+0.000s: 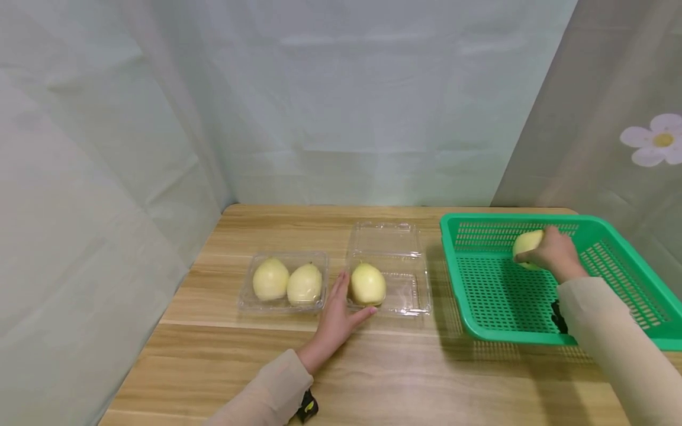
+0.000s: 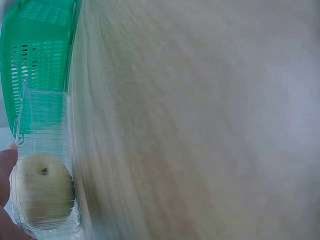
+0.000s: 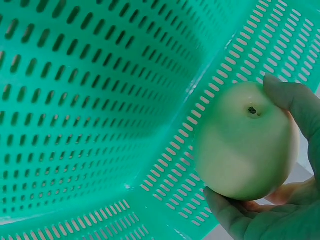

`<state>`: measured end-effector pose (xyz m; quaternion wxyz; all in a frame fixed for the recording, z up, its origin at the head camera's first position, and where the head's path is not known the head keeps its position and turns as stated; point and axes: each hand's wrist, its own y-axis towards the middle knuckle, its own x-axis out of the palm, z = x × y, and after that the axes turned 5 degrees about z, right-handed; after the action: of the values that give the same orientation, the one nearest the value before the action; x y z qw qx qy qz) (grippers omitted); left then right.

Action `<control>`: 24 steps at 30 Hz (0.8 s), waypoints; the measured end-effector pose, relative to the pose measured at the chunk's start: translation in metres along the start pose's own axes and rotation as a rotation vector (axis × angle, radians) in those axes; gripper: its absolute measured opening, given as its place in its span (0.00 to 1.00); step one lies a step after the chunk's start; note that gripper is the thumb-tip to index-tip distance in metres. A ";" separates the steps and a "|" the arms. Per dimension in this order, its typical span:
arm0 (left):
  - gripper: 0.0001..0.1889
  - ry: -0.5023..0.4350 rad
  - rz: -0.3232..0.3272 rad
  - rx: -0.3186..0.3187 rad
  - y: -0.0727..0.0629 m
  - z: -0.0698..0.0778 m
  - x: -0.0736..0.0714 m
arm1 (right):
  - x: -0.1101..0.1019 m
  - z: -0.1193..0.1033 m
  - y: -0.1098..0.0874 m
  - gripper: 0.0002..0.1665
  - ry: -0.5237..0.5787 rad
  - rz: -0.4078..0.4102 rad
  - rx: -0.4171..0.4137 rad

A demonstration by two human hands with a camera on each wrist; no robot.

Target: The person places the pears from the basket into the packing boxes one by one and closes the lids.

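Over the green basket (image 1: 462, 296), my right hand (image 1: 554, 254) grips a pale yellow pear (image 1: 526, 244); the right wrist view shows the thumb and fingers around this pear (image 3: 245, 145). My left hand (image 1: 337, 316) touches the left front corner of an open clear plastic clamshell box (image 1: 407, 296), fingers straight and thumb spread. One pear (image 1: 369, 284) sits in the left half of that box, its lid (image 1: 386, 238) folded back. In the left wrist view, fingertips (image 2: 6, 165) lie at the box wall beside the pear (image 2: 45, 190).
Left of the open box stands a second clear box (image 1: 282, 255) with two pears (image 1: 270, 280) in it, its lid apparently down. All stand on a wooden table (image 1: 373, 367). Pale curtains (image 1: 362, 106) hang behind and at the sides.
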<state>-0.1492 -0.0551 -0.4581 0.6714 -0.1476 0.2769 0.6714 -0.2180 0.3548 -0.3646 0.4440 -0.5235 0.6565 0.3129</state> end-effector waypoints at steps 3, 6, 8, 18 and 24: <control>0.50 0.008 0.003 0.007 0.001 0.000 0.000 | -0.002 -0.003 -0.001 0.57 0.000 0.003 -0.005; 0.50 0.010 0.004 0.008 0.001 -0.001 0.000 | -0.004 -0.006 -0.001 0.57 -0.003 0.003 -0.007; 0.50 0.004 0.004 0.008 0.001 -0.001 0.000 | -0.004 -0.007 -0.001 0.57 -0.003 0.002 -0.008; 0.50 -0.002 0.002 0.007 0.002 0.000 0.000 | -0.007 -0.010 -0.003 0.59 0.013 0.010 -0.053; 0.50 0.006 0.006 0.003 0.001 0.000 0.001 | -0.013 -0.014 -0.005 0.60 0.016 0.012 -0.073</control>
<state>-0.1501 -0.0547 -0.4585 0.6686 -0.1479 0.2803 0.6727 -0.2163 0.3462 -0.3470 0.4174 -0.5380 0.6512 0.3350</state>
